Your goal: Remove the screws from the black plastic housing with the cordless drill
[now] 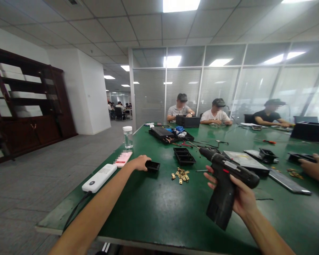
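My right hand (241, 198) is wrapped round the grip of a black electric screwdriver (225, 177), held above the green table (159, 209) with its nose pointing left and away. My left arm reaches forward; my left hand (140, 163) is closed on a small black tray (152, 165) resting on the table. Just right of that tray lies a scatter of small brass parts (180, 174), and behind them stands another black tray (184, 156).
A white power bank (99, 177) with a cable, a pink phone (123, 159) and a clear bottle (128, 136) sit at the left edge. Another person's hand (315, 168) rests at the right beside flat metal devices. Three people sit at the far side.
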Motion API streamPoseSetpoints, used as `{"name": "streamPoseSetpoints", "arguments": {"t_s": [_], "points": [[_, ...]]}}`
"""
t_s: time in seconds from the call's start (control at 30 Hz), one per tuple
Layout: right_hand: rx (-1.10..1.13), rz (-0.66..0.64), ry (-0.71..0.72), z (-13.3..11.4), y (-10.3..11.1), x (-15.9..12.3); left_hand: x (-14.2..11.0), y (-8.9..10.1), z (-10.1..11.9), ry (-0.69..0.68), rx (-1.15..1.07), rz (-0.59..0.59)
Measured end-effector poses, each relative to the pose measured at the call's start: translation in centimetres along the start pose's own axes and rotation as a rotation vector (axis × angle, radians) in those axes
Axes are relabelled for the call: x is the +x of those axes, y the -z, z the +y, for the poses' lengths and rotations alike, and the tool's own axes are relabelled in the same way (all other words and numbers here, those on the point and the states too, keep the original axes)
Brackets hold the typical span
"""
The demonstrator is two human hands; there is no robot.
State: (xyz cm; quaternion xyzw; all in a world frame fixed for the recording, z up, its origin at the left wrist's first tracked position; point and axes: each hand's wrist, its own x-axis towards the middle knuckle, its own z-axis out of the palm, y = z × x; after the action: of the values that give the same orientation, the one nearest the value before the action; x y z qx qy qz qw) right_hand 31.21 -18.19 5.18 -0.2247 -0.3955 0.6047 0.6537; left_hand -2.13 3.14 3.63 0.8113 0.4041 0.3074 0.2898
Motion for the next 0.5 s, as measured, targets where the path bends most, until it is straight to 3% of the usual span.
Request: {"name": "streamPoseSetpoints", "arguments": {"t_s": [0.13,0.23,0.5], "points": [[0.032,-0.059,-0.138,0.3,0.1,0.6,-0.6,0.3,0.2,-0.068,0.113,-0.1],[0.154,-0.059,-0.078,0.1,0.3,1.1,-1.3,0.4,0.8,-0.116,0.012,-0.1],[0.375,-0.094,0.264,-2.9,-0.7,2.5,-2.2,0.3,3.1,-0.13,-0.774,0.034]]}}
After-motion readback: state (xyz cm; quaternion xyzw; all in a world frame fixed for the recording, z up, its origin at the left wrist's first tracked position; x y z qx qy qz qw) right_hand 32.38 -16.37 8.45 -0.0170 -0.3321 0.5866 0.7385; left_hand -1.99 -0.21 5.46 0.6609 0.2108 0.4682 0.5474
